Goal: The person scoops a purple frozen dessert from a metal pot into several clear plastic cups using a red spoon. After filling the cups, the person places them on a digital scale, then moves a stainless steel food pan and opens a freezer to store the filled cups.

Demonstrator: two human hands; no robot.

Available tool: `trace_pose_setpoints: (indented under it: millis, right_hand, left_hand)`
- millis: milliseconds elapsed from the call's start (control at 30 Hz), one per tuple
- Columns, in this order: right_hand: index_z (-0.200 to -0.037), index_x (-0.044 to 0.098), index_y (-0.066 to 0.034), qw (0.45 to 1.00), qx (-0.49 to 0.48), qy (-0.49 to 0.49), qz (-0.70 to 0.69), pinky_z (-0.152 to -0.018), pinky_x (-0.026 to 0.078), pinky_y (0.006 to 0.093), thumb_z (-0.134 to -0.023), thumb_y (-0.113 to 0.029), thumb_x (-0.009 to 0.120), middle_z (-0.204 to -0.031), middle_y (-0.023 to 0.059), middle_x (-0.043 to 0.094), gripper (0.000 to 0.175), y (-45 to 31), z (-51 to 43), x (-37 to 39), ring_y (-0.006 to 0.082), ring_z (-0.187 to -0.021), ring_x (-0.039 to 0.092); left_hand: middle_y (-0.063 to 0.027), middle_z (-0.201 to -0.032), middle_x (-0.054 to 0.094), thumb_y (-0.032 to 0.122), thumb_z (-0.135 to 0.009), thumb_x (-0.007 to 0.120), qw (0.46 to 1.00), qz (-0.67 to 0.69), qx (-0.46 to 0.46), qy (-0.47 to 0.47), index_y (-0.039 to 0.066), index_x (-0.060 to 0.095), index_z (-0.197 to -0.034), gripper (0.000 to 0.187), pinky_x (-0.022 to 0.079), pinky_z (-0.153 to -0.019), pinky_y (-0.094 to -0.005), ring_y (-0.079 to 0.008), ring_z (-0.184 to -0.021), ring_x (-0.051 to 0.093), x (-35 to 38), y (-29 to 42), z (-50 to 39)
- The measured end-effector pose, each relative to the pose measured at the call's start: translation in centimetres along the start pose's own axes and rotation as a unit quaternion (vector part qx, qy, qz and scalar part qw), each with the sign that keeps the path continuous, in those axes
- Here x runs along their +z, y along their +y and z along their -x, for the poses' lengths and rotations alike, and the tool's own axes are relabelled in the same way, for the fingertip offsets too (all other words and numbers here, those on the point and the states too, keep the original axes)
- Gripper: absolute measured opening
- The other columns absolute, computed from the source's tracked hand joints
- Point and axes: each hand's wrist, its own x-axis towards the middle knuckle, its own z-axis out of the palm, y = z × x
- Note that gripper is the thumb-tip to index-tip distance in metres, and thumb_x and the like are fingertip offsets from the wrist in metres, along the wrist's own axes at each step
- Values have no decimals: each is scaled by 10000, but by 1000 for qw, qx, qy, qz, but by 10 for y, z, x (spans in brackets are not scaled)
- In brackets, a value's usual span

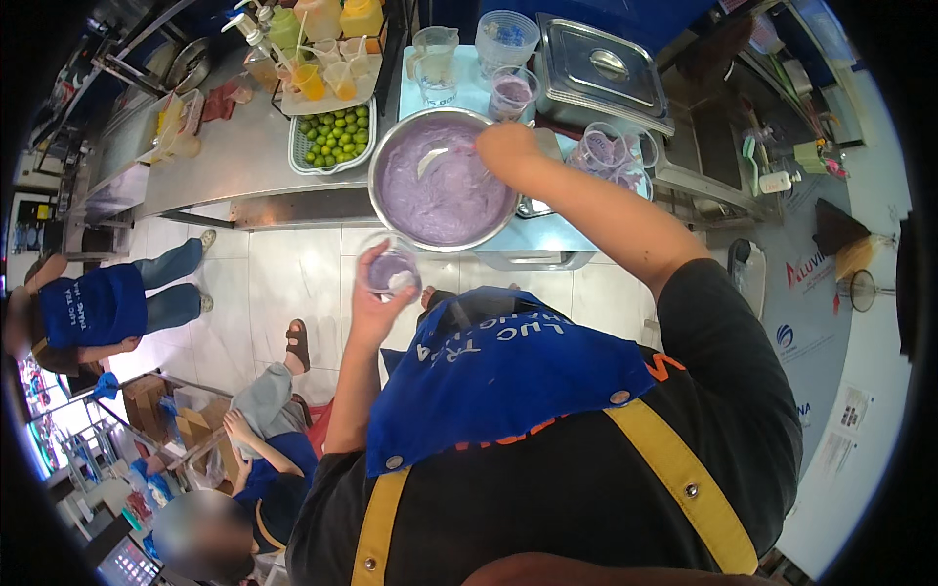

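My left hand (377, 297) holds a clear plastic cup (393, 269) with purple mixture and a whitish lump inside, just in front of a steel bowl (375, 192). A thick, swirled purple mixture (447, 209) fills much of that bowl. My right hand (509, 149) is closed over the bowl's far right rim, apparently around a utensil handle; its grip is mostly hidden. A shiny, spoon-like utensil end (432, 161) shows in the mixture, and its link to the hand cannot be seen. Behind the bowl stands another cup with purple contents (511, 91).
Left of the bowl sits a basket of limes (333, 138), with sauce cups (338, 79) behind. A measuring jug (434, 66), stacked cups (506, 40), a lidded steel pan (608, 66) and purple-smeared cups (604, 150) surround it. Two people (91, 308) (267, 469) are at left.
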Motion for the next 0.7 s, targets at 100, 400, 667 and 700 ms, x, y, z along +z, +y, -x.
trace_pose_setpoints:
  millis: [100,400,667,700]
  right_hand:
    - [-1002,817,-39,997,29,-62,-46,-793,624,485,-942,-122,621,-1039,173,795,221,-3,-8,4,349,-990,783]
    - [-957,783,-33,987,-39,-113,-108,-837,596,526,-957,-153,614,-1042,210,776,208,-34,4,52,397,-995,756]
    - [-966,729,-42,942,-107,-119,-294,-791,535,472,-1029,-217,545,-890,154,723,261,-20,24,48,337,-848,697]
    - [-968,728,-47,927,-84,-141,-336,-791,532,462,-1033,-232,540,-878,143,714,272,-16,29,44,320,-849,692]
  left_hand:
    - [-170,-1494,578,130,-752,929,992,-90,-21,-80,3,465,-1555,936,481,-1132,-384,-244,-1323,610,-5,-7,-10]
    - [-209,-1495,594,101,-707,951,959,-224,19,-171,-16,378,-1621,1084,436,-1195,-405,-304,-1390,592,-44,3,-42]
    - [-228,-1473,615,192,-744,966,958,-202,-20,-202,-21,493,-1519,933,487,-1125,-391,-325,-1358,614,-57,25,-55]
    - [-226,-1444,633,198,-747,970,957,-204,-19,-204,-26,503,-1505,918,491,-1117,-394,-323,-1346,620,-59,28,-56]
